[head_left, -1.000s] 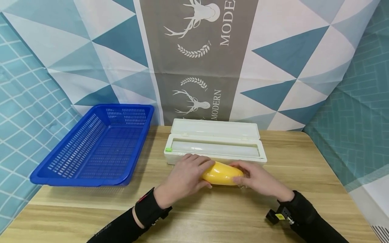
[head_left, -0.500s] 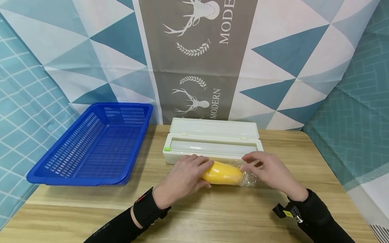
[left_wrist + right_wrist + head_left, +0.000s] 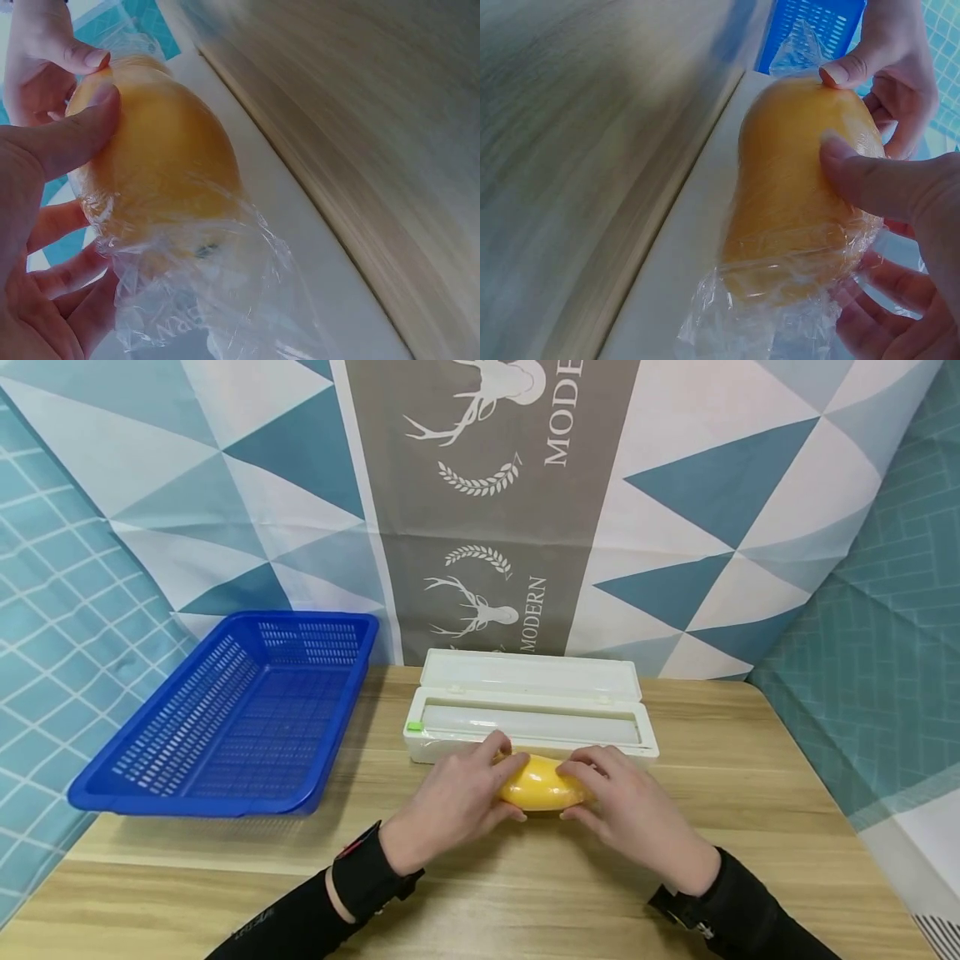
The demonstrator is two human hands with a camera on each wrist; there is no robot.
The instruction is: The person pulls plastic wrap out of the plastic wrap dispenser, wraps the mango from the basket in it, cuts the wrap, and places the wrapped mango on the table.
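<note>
- The left hand (image 3: pixel 453 797) and right hand (image 3: pixel 630 806) gripped opposite ends of a yellow item (image 3: pixel 542 783) just in front of a white box (image 3: pixel 442 749).
- Clear film (image 3: pixel 150 289) covered the item, loose at both ends.
- The box stood on the worktop (image 3: pixel 525 893), lid (image 3: pixel 528 677) raised, a pale roll (image 3: pixel 525 722) inside.
- A blue basket (image 3: pixel 277 735) sat left of the box.

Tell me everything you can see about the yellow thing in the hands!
The yellow thing, maybe a fruit, is smooth, shiny, rounded and longer than it is wide. Thin, clear, crinkly plastic film wraps it, sticking out loosely at both ends. It points sideways, just in front of the open white box. The left hand and right hand both grip it.
</note>
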